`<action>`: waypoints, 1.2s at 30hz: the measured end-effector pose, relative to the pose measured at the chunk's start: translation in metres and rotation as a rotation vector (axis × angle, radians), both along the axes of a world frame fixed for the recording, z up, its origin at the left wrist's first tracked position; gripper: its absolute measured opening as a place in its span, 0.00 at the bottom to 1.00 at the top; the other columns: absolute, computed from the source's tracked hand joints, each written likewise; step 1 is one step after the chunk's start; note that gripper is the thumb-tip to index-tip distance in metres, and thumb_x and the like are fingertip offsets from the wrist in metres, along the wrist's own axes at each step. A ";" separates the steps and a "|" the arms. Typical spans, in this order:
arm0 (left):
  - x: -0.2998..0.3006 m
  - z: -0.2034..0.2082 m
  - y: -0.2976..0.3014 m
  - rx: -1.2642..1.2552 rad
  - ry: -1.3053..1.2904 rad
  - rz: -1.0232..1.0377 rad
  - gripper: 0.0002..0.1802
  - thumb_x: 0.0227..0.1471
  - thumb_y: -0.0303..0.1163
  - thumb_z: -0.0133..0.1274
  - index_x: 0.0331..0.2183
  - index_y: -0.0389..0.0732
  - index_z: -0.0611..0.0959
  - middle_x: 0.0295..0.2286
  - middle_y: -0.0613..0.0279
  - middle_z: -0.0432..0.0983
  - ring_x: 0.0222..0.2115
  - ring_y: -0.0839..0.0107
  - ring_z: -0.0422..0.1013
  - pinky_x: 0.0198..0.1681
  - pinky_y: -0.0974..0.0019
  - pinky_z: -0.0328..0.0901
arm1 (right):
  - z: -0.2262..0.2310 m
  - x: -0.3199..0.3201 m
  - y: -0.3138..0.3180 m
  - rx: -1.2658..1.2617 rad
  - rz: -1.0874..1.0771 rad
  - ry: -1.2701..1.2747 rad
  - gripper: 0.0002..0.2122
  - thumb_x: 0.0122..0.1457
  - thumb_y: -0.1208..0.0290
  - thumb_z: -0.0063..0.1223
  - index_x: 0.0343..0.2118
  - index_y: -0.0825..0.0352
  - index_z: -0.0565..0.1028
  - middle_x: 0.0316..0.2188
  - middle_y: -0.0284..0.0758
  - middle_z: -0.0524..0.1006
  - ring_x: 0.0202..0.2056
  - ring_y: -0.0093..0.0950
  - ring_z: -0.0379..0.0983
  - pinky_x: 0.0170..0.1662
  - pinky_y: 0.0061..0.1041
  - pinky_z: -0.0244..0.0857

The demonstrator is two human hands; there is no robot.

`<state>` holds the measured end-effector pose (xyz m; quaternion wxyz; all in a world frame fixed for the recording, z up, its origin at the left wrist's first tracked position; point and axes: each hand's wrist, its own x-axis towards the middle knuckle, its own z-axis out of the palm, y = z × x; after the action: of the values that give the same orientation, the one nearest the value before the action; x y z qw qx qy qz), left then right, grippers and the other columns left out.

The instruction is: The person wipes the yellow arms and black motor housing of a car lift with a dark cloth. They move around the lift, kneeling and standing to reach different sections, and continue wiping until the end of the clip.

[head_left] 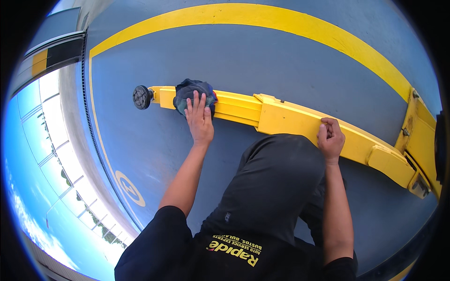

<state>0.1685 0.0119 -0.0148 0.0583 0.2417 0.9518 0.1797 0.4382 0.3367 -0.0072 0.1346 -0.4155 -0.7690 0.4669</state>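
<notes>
My left hand (199,118) lies with stretched fingers on a bunched dark cloth (192,89), pressing it against the narrower outer section of a yellow lift arm (239,106). The cloth is navy and dark green, with a bit of red and blue at its right edge. Farther right, my right hand (331,139) rests in a loose fist at the wider section of the arm, with nothing seen in its fingers. A round black pad (141,97) sits at the arm's left end, just beyond the cloth.
The arm joins a yellow lift post base (419,131) with bolts at the right. My bent knee (286,159) is close to the arm's near side. A yellow line (225,14) curves over the grey-blue floor (225,56). A dark drain grate (91,112) runs along the left, beside the bright outdoors.
</notes>
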 end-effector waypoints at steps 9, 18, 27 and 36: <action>0.062 0.017 0.055 -0.150 -0.062 -0.443 0.31 0.67 0.49 0.46 0.68 0.58 0.70 0.71 0.74 0.57 0.71 0.61 0.51 0.72 0.47 0.41 | 0.002 0.000 -0.001 -0.103 -0.038 0.016 0.04 0.64 0.77 0.53 0.39 0.68 0.78 0.15 0.26 0.67 0.17 0.15 0.63 0.24 0.20 0.56; -0.135 -0.013 -0.081 -0.233 0.109 0.081 0.32 0.73 0.51 0.36 0.71 0.52 0.62 0.72 0.56 0.51 0.71 0.46 0.51 0.71 0.45 0.49 | 0.003 0.001 -0.001 -0.112 -0.046 0.030 0.04 0.64 0.77 0.52 0.39 0.69 0.78 0.16 0.27 0.70 0.18 0.14 0.66 0.25 0.19 0.59; -0.196 -0.035 -0.101 -0.097 -0.192 0.425 0.32 0.72 0.52 0.40 0.67 0.42 0.67 0.58 0.41 0.70 0.60 0.44 0.67 0.64 0.49 0.59 | 0.005 -0.004 -0.005 0.137 -0.016 -0.006 0.03 0.61 0.74 0.56 0.36 0.64 0.78 0.15 0.30 0.72 0.16 0.25 0.71 0.25 0.25 0.64; -0.176 -0.019 -0.071 0.131 -0.386 0.588 0.22 0.70 0.44 0.45 0.55 0.37 0.74 0.38 0.60 0.77 0.37 0.69 0.73 0.44 0.62 0.67 | 0.004 -0.002 -0.008 0.187 -0.024 0.086 0.04 0.60 0.74 0.58 0.36 0.65 0.79 0.16 0.30 0.72 0.15 0.24 0.68 0.23 0.23 0.63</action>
<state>-0.0078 -0.0588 -0.0338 0.1673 -0.0776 0.9385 0.2919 0.4364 0.3289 -0.0035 0.2112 -0.3897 -0.7977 0.4089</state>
